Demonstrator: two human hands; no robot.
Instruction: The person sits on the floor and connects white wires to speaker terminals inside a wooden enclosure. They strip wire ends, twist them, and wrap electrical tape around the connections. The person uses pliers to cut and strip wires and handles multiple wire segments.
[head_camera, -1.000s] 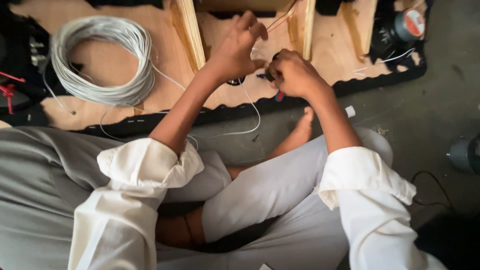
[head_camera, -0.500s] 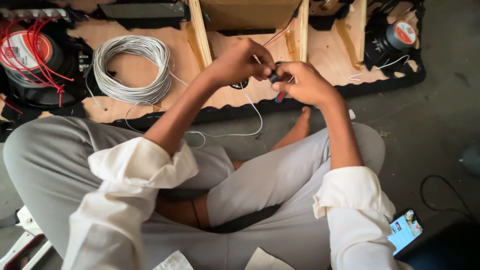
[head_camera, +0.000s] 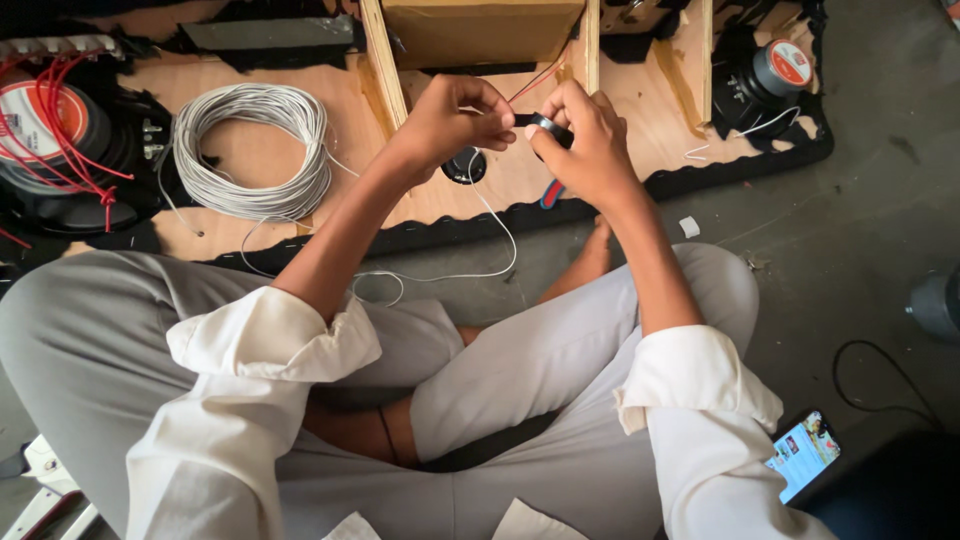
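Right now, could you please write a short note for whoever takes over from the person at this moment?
Left hand: fingers pinch the end of a thin white wire, raised above the plywood board.
Right hand: holds a small roll of black tape against the left fingertips; a red-and-blue handled tool shows beneath it.
Nearby: coil of white wire on the board, speaker with red wires far left, another speaker top right, phone on the floor.
Done: wire end and tape brought together.
Left: whether any tape is wrapped cannot be seen.
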